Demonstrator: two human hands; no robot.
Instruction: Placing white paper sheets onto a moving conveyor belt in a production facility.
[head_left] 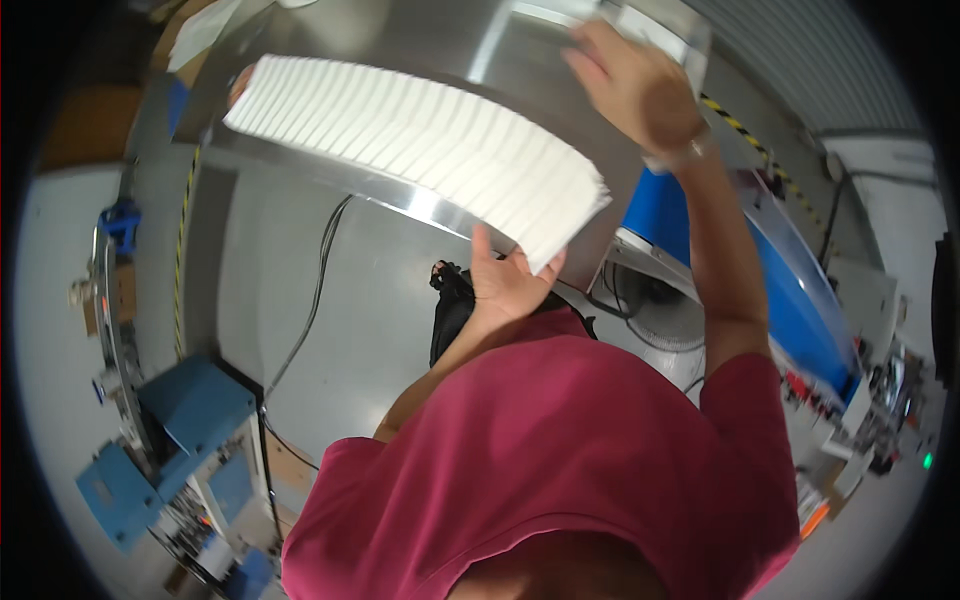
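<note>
since only the left hand [507, 283] grips the near end of the pleated sheet [420, 140] while the open right hand [630, 85] rests on the tabletop [440, 40], the sheet's far end could sag or slide off.

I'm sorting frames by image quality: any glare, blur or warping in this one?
Head view: glare streaks the steel table; its edge and the white pleated strip bow from fisheye warping; the right hand is slightly motion-blurred; the left hand is sharper; corners are vignetted black.
</note>
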